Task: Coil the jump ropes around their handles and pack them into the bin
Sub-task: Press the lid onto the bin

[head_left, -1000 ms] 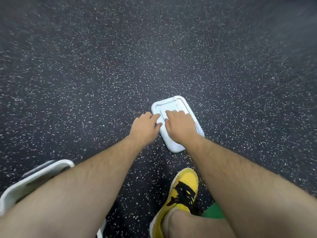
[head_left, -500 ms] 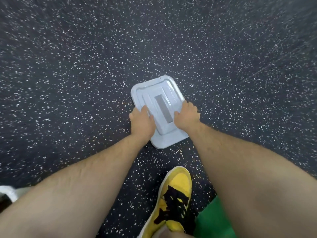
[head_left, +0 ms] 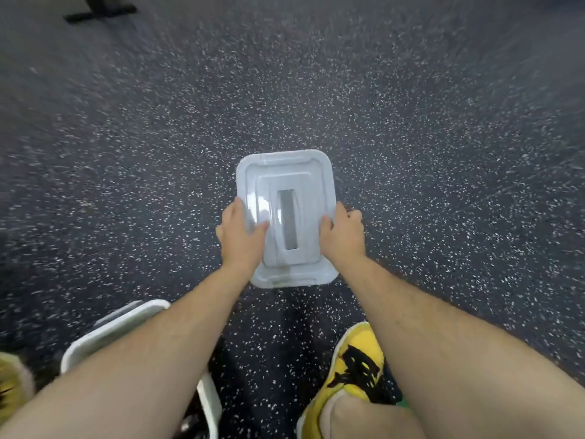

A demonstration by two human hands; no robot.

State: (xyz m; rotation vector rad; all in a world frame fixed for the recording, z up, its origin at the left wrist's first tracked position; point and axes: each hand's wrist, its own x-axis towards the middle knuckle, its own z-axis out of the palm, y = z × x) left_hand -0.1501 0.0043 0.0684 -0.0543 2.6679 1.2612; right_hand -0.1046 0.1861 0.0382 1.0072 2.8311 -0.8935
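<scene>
A translucent white bin lid [head_left: 286, 172] with a rectangular slot in its raised middle is held above the speckled floor. My left hand [head_left: 242, 236] grips its left long edge, thumb on top. On the opposite long edge my right hand [head_left: 343, 234] holds it the same way. The white bin [head_left: 117, 327] stands at the lower left, mostly hidden under my left forearm; dark contents show inside it, too hidden to identify. No jump rope is clearly visible.
Dark rubber floor with white flecks [head_left: 411, 137] fills the view. My yellow and black shoe [head_left: 357, 369] is at the bottom right, another yellow shoe [head_left: 12, 381] at the far left. A black stand base [head_left: 99, 12] sits at the top left.
Both hands shifted from the lid's top to its long edges and lifted it off the floor, turning it straight. The bin has come back into view at lower left.
</scene>
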